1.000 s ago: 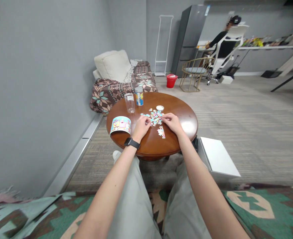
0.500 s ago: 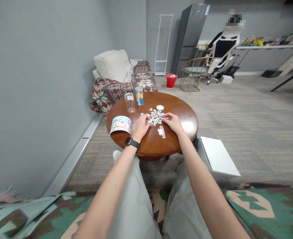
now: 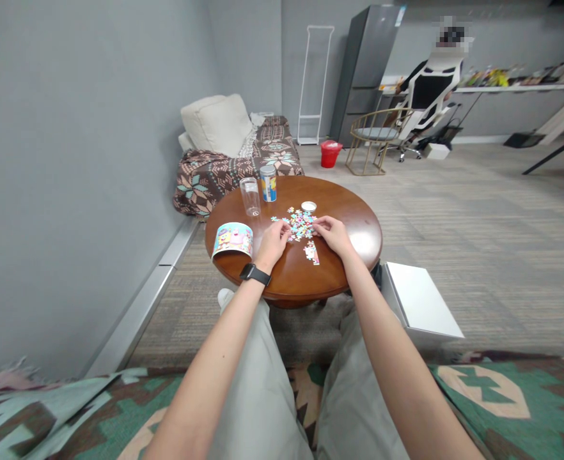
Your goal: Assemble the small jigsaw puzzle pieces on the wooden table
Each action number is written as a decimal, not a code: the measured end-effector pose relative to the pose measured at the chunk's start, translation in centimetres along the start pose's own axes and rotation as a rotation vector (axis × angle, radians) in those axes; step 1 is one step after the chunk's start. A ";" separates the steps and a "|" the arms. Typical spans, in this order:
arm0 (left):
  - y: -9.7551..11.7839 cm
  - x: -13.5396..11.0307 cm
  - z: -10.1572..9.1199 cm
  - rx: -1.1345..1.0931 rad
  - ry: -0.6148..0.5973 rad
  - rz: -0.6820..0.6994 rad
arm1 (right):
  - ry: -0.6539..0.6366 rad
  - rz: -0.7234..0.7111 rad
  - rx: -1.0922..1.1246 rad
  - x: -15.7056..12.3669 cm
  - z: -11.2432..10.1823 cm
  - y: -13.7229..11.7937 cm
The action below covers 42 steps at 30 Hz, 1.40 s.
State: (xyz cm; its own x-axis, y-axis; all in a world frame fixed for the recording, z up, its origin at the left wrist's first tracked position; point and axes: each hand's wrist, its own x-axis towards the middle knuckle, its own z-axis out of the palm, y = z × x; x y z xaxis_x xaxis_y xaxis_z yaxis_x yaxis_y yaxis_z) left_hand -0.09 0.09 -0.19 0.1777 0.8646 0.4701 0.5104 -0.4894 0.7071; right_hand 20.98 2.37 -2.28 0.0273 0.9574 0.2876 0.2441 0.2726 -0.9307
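A loose heap of small colourful jigsaw puzzle pieces (image 3: 302,225) lies on the round brown wooden table (image 3: 305,284). At the heap's left edge is my left hand (image 3: 274,241), its fingertips drawn together in a pinch; anything between them is too small to make out. My right hand (image 3: 332,232) reaches the heap's right edge with thumb and fingers closed at the tips, and what they grip is hidden. Just in front of the heap lies a small joined puzzle section (image 3: 312,253). A curved picture sheet (image 3: 233,240) with cartoon figures stands at the table's left.
Behind the heap are a clear glass (image 3: 250,197), a tin (image 3: 268,184) with a cartoon print and a round white lid (image 3: 309,206). A white box (image 3: 423,297) stands right of the table. Farther off, a person sits in an office chair (image 3: 433,89).
Both hands stay at the heap's two sides with only slight finger movement. The joined section and the tabletop things have not visibly moved.
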 end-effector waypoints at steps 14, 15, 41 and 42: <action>0.6 0.0 -0.2 0.050 -0.002 0.025 | -0.005 -0.046 -0.038 0.0 0.0 -0.1; 0.5 0.0 -0.2 0.055 -0.003 0.024 | -0.011 -0.043 -0.026 0.0 0.0 -0.1; 0.7 0.0 -0.1 -0.017 -0.026 -0.064 | -0.015 0.001 -0.030 0.1 -0.1 -0.1; 0.7 -0.1 -0.1 -0.018 -0.030 -0.064 | 0.001 -0.013 -0.068 0.2 -0.1 0.0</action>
State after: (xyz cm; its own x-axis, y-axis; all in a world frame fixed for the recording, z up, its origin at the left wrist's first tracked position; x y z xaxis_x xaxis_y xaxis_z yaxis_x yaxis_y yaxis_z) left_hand 0.14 -0.33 0.37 0.1704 0.8972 0.4075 0.5068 -0.4345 0.7446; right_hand 21.10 2.50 -2.22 0.0246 0.9536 0.3000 0.3093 0.2781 -0.9094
